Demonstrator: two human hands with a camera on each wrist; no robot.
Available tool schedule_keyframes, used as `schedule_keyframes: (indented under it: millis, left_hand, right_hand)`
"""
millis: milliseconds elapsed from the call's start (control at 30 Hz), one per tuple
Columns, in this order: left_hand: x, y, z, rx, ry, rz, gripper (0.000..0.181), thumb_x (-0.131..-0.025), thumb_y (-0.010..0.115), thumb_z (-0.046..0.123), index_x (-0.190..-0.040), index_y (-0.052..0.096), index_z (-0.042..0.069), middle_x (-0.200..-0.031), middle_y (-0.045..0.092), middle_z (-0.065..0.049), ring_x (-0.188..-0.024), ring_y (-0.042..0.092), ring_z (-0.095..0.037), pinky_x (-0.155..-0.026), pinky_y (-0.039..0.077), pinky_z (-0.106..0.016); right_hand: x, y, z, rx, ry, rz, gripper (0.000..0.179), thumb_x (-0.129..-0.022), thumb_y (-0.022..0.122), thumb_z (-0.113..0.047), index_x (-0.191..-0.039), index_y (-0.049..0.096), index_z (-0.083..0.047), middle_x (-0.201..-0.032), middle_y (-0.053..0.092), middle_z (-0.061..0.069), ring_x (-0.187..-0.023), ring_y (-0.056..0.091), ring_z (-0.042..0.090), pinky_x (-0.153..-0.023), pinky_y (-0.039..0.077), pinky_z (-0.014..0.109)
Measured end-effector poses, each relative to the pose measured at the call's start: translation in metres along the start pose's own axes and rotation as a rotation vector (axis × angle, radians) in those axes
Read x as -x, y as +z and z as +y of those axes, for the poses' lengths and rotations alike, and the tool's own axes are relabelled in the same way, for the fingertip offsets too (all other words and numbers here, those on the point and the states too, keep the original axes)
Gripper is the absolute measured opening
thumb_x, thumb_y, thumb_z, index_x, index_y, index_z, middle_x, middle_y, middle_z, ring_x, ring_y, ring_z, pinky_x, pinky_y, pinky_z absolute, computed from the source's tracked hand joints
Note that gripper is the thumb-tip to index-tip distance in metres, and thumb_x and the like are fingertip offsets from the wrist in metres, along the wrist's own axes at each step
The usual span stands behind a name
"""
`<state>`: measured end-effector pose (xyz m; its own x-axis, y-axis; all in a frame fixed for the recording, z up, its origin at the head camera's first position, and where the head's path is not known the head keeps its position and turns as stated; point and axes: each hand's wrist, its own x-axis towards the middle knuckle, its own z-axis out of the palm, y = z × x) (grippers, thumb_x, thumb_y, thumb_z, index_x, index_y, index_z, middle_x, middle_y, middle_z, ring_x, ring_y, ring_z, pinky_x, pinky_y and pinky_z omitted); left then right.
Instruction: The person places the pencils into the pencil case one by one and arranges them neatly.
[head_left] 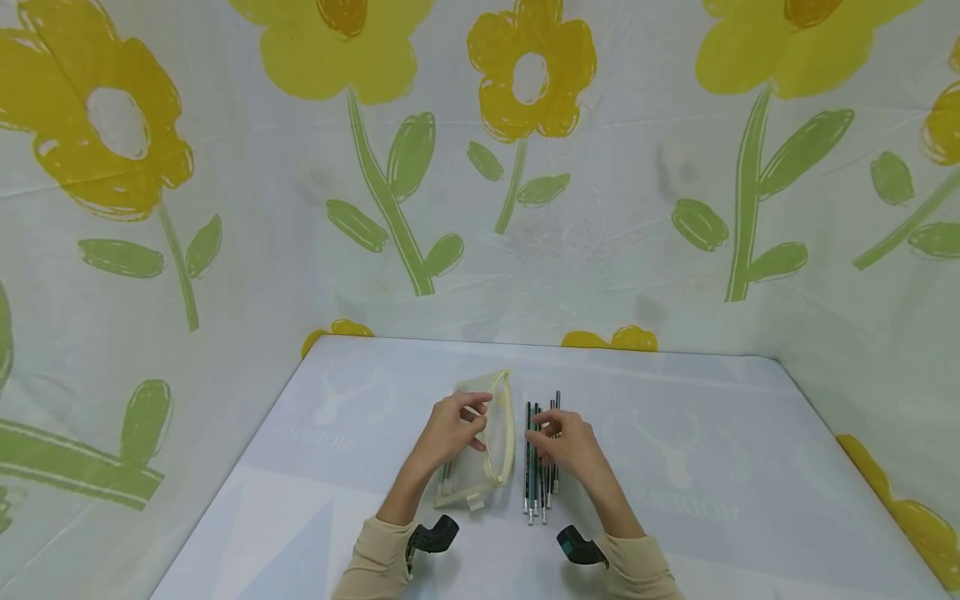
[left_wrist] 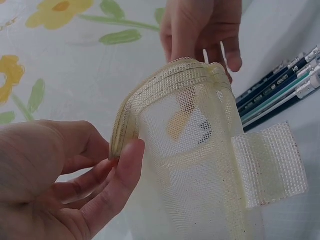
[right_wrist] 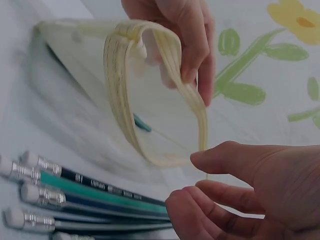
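Observation:
A pale yellow mesh zip pouch [head_left: 459, 492] stands with its zippered mouth spread wide. My left hand [head_left: 452, 429] pinches the zipper rim between thumb and fingers, as the left wrist view shows. Over the pencils [head_left: 534, 487], to the right of the pouch, hovers my right hand [head_left: 567, 446], its fingers loosely bent and holding nothing. In the right wrist view its thumb overlaps the zippered rim [right_wrist: 117, 95]. Several dark and teal pencils with white erasers lie side by side on the table. Through the open mouth a teal pencil end [right_wrist: 142, 123] shows inside the pouch.
The pouch and pencils are on a pale printed table [head_left: 697, 533]. Behind and beside it hangs a white curtain [head_left: 615, 208] with yellow flowers. A white fabric tab [left_wrist: 270, 164] sticks out from the pouch's side.

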<state>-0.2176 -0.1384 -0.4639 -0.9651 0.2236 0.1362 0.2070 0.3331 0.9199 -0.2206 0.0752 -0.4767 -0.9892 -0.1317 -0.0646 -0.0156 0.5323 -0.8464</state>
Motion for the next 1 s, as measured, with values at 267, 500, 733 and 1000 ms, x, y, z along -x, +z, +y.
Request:
schedule_keyframes:
  millis: [267,500,733,1000]
  left_hand:
    - [-0.001,0.000,-0.001,-0.013,0.002,0.002,0.038,-0.092,0.054,-0.002,-0.129,0.062,0.000,-0.107,0.059,-0.024,-0.095,0.067,-0.043,-0.052,0.063,-0.025]
    - [0.000,0.000,-0.001,-0.022,-0.003,0.003,0.038,-0.092,0.054,-0.002,-0.129,0.062,-0.001,-0.108,0.060,-0.026,-0.095,0.066,-0.043,-0.052,0.062,-0.024]
    - [0.000,0.000,-0.001,-0.019,-0.007,0.005,0.038,-0.092,0.054,-0.001,-0.129,0.061,-0.004,-0.108,0.059,-0.028,-0.094,0.066,-0.043,-0.052,0.062,-0.024]
    - [0.001,0.000,0.002,-0.022,-0.009,0.013,0.038,-0.092,0.054,-0.002,-0.129,0.061,-0.005,-0.106,0.060,-0.024,-0.094,0.066,-0.043,-0.052,0.063,-0.028]
  right_hand:
    - [0.000,-0.008,0.014,0.061,0.015,0.007,0.031,-0.086,0.074,-0.020,-0.113,0.069,-0.006,-0.084,0.068,0.007,-0.061,0.063,0.014,-0.055,0.061,0.027]
    - [0.003,-0.019,0.016,0.167,0.092,-0.019,0.043,-0.084,0.077,-0.024,-0.121,0.065,-0.008,-0.089,0.067,0.007,-0.063,0.062,0.014,-0.054,0.057,0.025]
    - [0.004,-0.027,0.022,0.250,0.191,-0.037,0.059,-0.081,0.080,-0.020,-0.133,0.056,-0.005,-0.083,0.067,0.005,-0.063,0.058,0.015,-0.056,0.053,0.024]
    - [0.003,-0.024,0.024,0.276,0.188,-0.032,0.061,-0.080,0.080,-0.019,-0.133,0.055,-0.002,-0.078,0.066,0.004,-0.062,0.057,0.016,-0.054,0.050,0.024]
